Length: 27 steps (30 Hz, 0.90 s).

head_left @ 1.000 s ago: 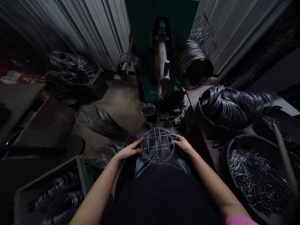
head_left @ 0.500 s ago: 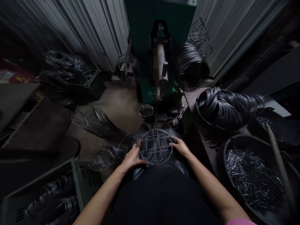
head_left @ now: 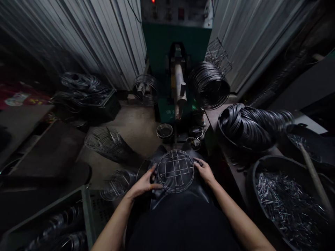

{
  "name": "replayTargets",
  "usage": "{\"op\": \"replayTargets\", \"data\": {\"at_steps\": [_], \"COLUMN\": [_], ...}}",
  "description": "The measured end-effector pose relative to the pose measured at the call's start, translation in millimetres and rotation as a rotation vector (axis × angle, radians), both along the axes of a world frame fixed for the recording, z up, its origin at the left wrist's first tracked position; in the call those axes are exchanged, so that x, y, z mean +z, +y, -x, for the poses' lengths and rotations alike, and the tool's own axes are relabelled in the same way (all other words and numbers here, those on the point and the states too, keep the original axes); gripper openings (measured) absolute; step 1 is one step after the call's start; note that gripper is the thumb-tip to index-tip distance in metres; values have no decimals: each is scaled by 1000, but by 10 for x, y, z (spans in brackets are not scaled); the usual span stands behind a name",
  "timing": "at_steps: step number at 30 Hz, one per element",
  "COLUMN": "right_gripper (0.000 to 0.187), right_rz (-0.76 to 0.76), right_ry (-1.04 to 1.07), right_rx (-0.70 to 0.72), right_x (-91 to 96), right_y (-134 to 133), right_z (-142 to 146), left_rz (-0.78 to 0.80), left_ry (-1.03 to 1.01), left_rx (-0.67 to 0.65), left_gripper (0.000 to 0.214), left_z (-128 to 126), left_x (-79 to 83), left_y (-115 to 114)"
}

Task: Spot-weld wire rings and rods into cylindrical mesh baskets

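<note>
A round wire rack [head_left: 177, 170], a grid of thin rods inside a rim of wire rings, lies over the dark apron [head_left: 180, 200] on my lap. My left hand [head_left: 143, 184] is at the rack's left side, thumb and fingers spread apart, the thumb tip by the rim. Behind those fingers a thin wire ring [head_left: 139, 168] shows in part. At the right rim my right hand [head_left: 206, 172] has its fingers drawn together; a small dark thing shows at the fingertips, too dim to name.
Ahead stands a green machine [head_left: 163, 38] with a thick metal arm [head_left: 179, 78]. Wire coils [head_left: 208, 85] hang beside it. On the right are a tub of short rods [head_left: 282, 202] and bundled wire rings [head_left: 248, 122]. Wire racks [head_left: 115, 184] and a green crate [head_left: 87, 216] stand left.
My view has tilted up, showing more of the machine's top. My left hand's fingers have drawn away from the rack's rim, and the loose ring is less visible. My right fingers have shifted slightly along the rim.
</note>
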State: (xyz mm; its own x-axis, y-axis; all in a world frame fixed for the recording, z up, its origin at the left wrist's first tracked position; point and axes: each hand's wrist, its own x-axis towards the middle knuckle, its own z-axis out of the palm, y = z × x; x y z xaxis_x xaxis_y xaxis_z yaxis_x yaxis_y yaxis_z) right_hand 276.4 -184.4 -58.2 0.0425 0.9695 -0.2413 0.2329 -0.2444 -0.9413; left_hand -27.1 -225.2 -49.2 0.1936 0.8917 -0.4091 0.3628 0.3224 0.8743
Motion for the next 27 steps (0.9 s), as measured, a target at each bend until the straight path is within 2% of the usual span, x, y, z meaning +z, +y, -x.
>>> {"op": "replayTargets", "data": {"at_steps": [2,4,7,10,13,19,22,27], "right_gripper": [41,41,37,34,32,32,32,31], "right_rz": [-15,-39,-83,-113,-113,-92,-94,-122], "right_ry": [31,49,46,29,-6,-71,-88,-107], "right_rx": [-85,-91,-45,-25,-8,29,37,50], "right_x": [46,104,195,246,230,100,76,106], "right_y": [-49,-76,-72,-46,-18,29,37,21], "right_z": [34,87,168,209,207,176,175,192], "left_rz": [67,56,21,67,56,-44,-107,-157], "left_ry": [-147,-193,-218,-221,-173,-44,87,336], "left_rx": [145,249,296,307,282,239,184,44], "left_gripper": [88,76,67,71,70,52,45,49], "left_z": [37,-9,-151,-247,-260,-239,-226,-215], "left_x": [55,112,148,132,127,159,150,178], "left_y": [43,94,146,147,142,203,236,260]}}
